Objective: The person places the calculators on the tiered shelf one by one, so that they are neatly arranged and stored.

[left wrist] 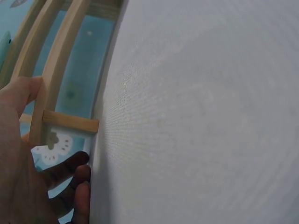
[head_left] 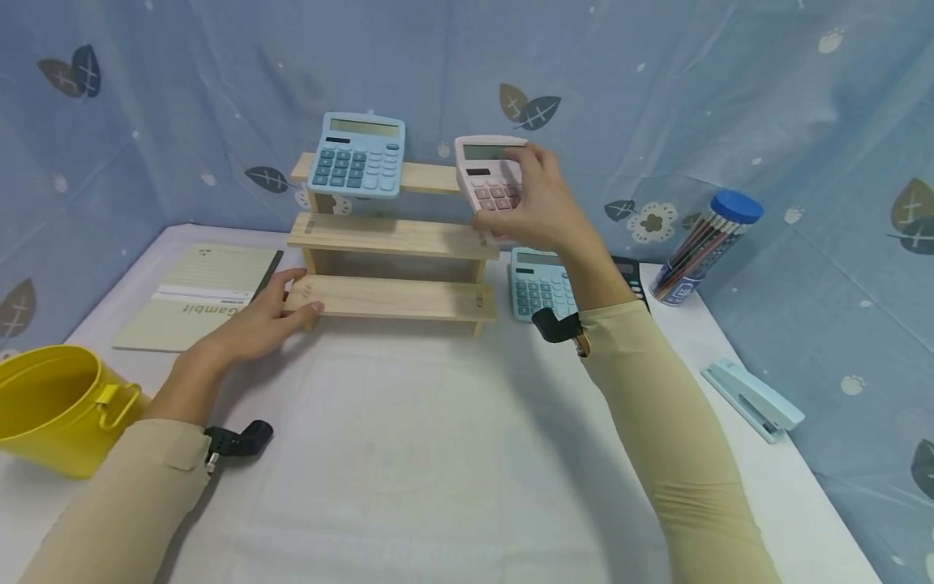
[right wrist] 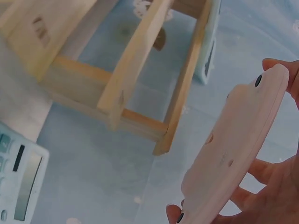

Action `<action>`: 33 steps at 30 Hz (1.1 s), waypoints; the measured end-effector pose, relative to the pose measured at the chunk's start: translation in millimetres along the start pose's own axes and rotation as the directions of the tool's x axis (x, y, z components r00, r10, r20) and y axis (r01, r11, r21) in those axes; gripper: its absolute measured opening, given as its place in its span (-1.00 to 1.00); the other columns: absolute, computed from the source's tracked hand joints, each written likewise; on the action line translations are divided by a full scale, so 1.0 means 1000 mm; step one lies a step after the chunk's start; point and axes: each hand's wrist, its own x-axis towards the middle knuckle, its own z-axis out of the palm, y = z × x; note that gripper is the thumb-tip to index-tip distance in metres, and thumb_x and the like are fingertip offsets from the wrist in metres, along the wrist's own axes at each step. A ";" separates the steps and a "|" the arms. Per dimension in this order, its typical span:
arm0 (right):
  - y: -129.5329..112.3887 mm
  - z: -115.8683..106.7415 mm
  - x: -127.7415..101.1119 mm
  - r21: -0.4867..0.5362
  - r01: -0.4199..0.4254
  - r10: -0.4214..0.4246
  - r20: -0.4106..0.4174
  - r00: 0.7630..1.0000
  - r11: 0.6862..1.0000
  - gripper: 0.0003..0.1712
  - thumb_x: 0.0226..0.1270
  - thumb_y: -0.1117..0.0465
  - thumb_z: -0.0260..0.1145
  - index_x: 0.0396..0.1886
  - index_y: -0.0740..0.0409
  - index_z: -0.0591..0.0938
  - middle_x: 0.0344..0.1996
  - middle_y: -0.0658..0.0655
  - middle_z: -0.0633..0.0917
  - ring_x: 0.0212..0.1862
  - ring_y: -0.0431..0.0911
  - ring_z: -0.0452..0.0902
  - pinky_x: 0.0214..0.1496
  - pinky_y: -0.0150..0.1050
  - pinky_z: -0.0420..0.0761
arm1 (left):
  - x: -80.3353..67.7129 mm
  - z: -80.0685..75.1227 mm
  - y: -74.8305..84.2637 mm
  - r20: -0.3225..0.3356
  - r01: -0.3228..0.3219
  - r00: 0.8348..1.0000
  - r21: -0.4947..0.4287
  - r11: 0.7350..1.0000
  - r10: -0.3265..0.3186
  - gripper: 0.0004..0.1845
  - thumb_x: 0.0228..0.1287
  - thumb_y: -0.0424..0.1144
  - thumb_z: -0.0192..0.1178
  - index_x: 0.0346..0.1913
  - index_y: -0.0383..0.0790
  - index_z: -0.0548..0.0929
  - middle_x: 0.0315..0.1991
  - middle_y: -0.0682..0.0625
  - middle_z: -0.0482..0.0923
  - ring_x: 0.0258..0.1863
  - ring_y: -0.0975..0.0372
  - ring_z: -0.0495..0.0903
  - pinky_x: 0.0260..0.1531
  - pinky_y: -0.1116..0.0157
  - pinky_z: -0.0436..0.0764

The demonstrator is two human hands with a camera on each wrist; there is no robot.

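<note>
A three-tier wooden shelf [head_left: 391, 235] stands at the back of the table. My left hand [head_left: 255, 318] grips the left end of its lowest tier, with the thumb [left wrist: 29, 88] pressed on the wood and the other fingers spread beyond. A blue calculator [head_left: 357, 156] leans face-out on the left of the top tier. In my right hand [head_left: 536, 195] is a pink calculator [head_left: 490, 172], held by its edges near the top tier's right end. Its smooth back, with small dark feet, faces the right wrist view, where a gap shows between it and the shelf.
Right of the shelf lies another blue calculator [head_left: 536, 284], with a dark item [head_left: 629, 272] partly hidden by my arm. Farther right are a pencil tub [head_left: 700, 251] with a blue lid and a light-blue stapler [head_left: 753, 397]. A notebook [head_left: 197, 300] and yellow bucket [head_left: 66, 414] stand left.
</note>
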 end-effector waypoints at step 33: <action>-0.034 0.053 0.058 -0.118 -0.152 0.150 -0.024 0.988 0.981 0.00 0.11 -0.33 0.37 0.52 -0.06 0.37 0.41 0.05 0.35 0.31 0.05 0.26 0.39 -0.03 0.27 | -0.002 0.000 0.002 -0.009 0.013 1.000 0.006 1.000 -0.013 -0.04 0.57 0.18 -0.01 0.65 -0.23 -0.30 0.55 -0.52 -0.03 0.51 -0.33 0.13 0.42 -0.32 0.13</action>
